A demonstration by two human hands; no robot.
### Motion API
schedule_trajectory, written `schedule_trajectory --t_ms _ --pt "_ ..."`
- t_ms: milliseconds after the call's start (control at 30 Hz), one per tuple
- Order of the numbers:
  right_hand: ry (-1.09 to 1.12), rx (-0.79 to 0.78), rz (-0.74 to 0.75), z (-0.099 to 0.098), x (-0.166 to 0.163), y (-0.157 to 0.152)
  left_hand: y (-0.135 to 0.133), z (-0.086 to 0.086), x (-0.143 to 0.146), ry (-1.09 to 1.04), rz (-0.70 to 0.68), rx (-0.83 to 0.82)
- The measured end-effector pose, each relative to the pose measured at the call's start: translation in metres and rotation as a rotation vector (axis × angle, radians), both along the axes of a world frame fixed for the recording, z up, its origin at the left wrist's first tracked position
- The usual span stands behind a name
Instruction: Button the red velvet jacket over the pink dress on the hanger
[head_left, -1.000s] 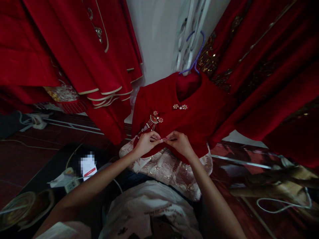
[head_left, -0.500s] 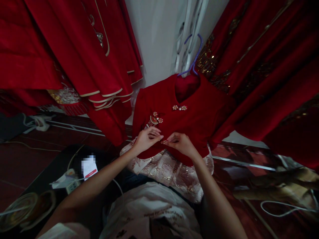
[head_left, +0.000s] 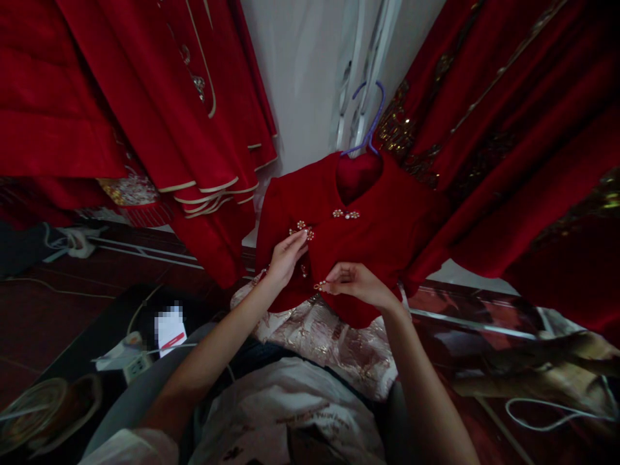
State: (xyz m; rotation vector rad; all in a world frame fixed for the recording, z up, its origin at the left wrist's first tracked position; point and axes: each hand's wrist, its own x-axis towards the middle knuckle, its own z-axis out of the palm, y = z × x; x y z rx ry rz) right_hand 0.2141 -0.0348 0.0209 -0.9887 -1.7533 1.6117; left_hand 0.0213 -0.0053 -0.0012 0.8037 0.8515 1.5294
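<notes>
A red jacket (head_left: 372, 239) hangs by a purple hanger (head_left: 371, 132) and rests on pale, gold-patterned fabric (head_left: 334, 342). On its left front sits a flower-shaped brooch (head_left: 301, 226) with beads dangling below. My left hand (head_left: 287, 257) is closed at the brooch, its fingertips covering part of it. Lower down, near the hem, my right hand (head_left: 356, 283) pinches a small gold, beaded clasp (head_left: 320, 286) at the front edge. Another beaded clasp (head_left: 345, 214) lies fastened beneath the neckline.
Red garments (head_left: 155, 97) hang on the left, and more with gold trim (head_left: 489, 148) on the right. A dark low surface at lower left holds a power strip (head_left: 137, 367), a white-and-red card (head_left: 170, 332) and a lidded plastic container (head_left: 33, 413).
My left hand has moved up from the lower clasp to the brooch. My right hand keeps its pinch on the clasp and has shifted slightly down.
</notes>
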Motion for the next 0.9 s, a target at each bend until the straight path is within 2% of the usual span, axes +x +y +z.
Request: schedule_trajectory --t_ms 133,233,533,900 --pt "0.01 -0.005 0.001 -0.003 -0.001 0.001 0.002 0.002 0.001 -0.175 -0.089 -0.047" --pt "0.019 -0.008 0.009 -0.004 -0.002 0.001 0.002 0.007 0.004 -0.227 -0.104 -0.103" --pt "0.012 -0.035 0.014 -0.006 -0.004 0.002 0.004 0.016 0.016 -0.231 0.067 -0.155" --pt "0.006 -0.005 0.056 0.001 0.001 -0.001 0.007 0.016 0.007 -0.187 -0.041 -0.227"
